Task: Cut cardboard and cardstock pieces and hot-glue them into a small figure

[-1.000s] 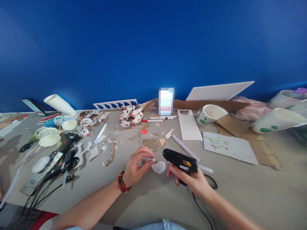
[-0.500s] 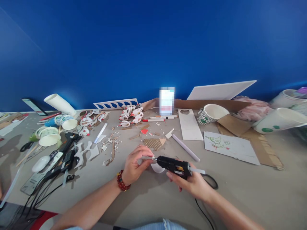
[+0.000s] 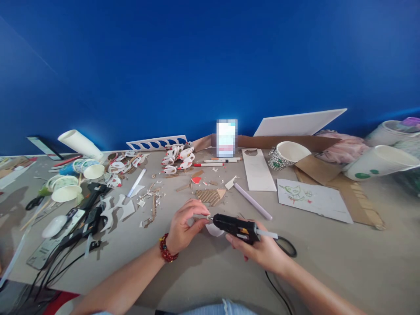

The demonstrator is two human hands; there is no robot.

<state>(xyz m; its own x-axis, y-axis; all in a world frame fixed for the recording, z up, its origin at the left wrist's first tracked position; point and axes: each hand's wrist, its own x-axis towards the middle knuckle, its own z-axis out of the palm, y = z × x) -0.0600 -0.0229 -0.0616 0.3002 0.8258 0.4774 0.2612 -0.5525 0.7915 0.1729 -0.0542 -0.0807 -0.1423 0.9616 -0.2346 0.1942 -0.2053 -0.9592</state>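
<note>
A black hot glue gun (image 3: 236, 227) is gripped in my right hand (image 3: 259, 247), its nozzle pointing left and a pale glue stick (image 3: 268, 234) sticking out of its back. My left hand (image 3: 189, 223), with a red bead bracelet at the wrist, pinches a small pale bit right at the nozzle tip; its kind is too small to make out. Below the nozzle a white curved piece (image 3: 215, 230) lies on the table, partly hidden by the gun. Just beyond my hands sits a striped corrugated cardboard piece (image 3: 208, 196).
White bird-like cutouts (image 3: 177, 158) are heaped at the back. A phone (image 3: 226, 138) with a lit, blurred screen stands by the wall. Left are a power strip (image 3: 41, 249), more glue guns (image 3: 90, 225) and cups (image 3: 67, 188). A purple stick (image 3: 252, 201) and a bird drawing (image 3: 311, 201) lie right.
Both hands and the glue gun stay nearly in place, with the nozzle still at the left fingertips. The whole view has shifted slightly.
</note>
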